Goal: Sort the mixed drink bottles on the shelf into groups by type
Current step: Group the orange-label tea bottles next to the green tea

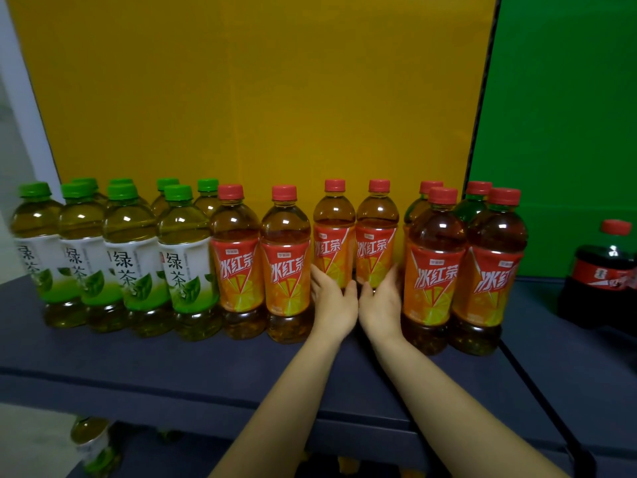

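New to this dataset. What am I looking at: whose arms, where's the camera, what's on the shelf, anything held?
No robot here: one camera worn on a person's head looks forward and down, so both bare arms are the wearer's. On the dark shelf stand green tea bottles at left, red-capped iced tea bottles beside them, and a cola bottle far right. The left hand grips the left set-back iced tea bottle, the right hand the right set-back iced tea bottle; both bottles stand upright.
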A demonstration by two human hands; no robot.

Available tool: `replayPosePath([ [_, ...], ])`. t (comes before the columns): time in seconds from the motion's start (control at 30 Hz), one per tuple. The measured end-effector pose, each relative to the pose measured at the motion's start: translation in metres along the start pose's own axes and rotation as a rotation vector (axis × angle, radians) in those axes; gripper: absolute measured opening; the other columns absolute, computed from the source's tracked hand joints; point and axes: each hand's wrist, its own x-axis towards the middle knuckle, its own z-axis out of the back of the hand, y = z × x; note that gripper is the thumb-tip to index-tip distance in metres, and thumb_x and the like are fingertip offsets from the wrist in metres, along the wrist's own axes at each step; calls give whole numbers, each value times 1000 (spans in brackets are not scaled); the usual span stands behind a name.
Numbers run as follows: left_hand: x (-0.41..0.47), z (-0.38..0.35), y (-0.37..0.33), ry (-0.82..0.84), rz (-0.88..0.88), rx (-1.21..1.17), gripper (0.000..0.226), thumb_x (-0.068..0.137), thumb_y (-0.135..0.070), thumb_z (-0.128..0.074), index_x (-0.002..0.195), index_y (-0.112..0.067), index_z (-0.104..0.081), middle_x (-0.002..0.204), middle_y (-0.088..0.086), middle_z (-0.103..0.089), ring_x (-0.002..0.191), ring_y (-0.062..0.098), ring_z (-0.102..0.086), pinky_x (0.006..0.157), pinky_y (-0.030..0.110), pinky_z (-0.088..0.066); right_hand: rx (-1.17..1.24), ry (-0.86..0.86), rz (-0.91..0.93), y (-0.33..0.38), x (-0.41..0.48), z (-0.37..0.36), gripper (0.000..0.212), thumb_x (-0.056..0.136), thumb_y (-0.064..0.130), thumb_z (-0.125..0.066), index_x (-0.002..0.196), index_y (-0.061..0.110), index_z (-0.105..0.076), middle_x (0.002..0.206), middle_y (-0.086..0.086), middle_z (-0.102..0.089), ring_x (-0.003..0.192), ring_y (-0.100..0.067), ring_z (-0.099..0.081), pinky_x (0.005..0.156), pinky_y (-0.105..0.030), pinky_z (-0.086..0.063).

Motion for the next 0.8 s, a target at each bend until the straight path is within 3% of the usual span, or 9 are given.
replayPosePath([
  [0.1,-27,19,-8,130,-28,-143,73,93,-21,-52,149,-18,-4,154,-2,-17,141,14,-18,117,35,-18,59,85,-44,8,-9,6,73,88,5,-51,147,11,-9,152,-11,-23,142,-27,-19,115,-47,-22],
  [0.2,-60,52,-14,187,-45,-155,49,95,-19,-48,141,-20,-30,134,-16,-35,124,0,-34,99,11,-29,101,192,-35,20,-28,20,76,90,3,-48,149,15,-2,157,-4,-10,144,-21,-11,118,-43,-16],
  [0.3,-78,90,-9,84,-164,-138,18,92,-11,-51,101,-23,-60,107,-7,-64,100,1,-60,77,6,-45,182,233,6,36,-49,27,64,92,4,-48,146,17,-17,153,2,-18,140,-15,-21,115,-31,-21],
  [0.4,-73,119,13,-249,-300,72,17,90,-8,-54,94,-24,-57,98,-6,-58,93,9,-58,80,18,-45,257,255,62,51,-63,21,48,89,8,-53,130,28,-37,138,3,-38,130,-14,-36,111,-36,-31],
  [0.5,-61,134,32,-456,-289,199,28,89,-9,-57,116,-10,-49,110,-2,-45,107,21,-49,94,39,-44,255,325,61,60,-65,6,53,85,18,-63,129,28,-36,136,4,-39,127,-15,-38,108,-40,-35],
  [0.57,-55,137,36,-432,-237,199,44,87,-12,-61,127,-5,-43,118,3,-45,115,23,-47,99,44,-41,222,407,55,64,-63,-3,72,79,24,-71,136,25,-28,140,2,-36,129,-14,-36,109,-36,-34],
  [0.63,-51,136,38,-376,-211,219,56,85,-16,-63,134,-5,-37,123,5,-46,118,23,-46,101,40,-41,183,494,44,65,-60,-11,87,73,28,-76,141,22,-22,141,2,-37,130,-14,-37,109,-36,-35],
  [0.8,-43,131,36,-344,-183,289,65,87,-22,-61,141,-6,-28,136,11,-40,127,24,-40,102,36,-36,124,556,67,62,-56,-15,67,74,28,-76,128,21,-38,120,7,-53,117,-14,-52,96,-28,-43],
])
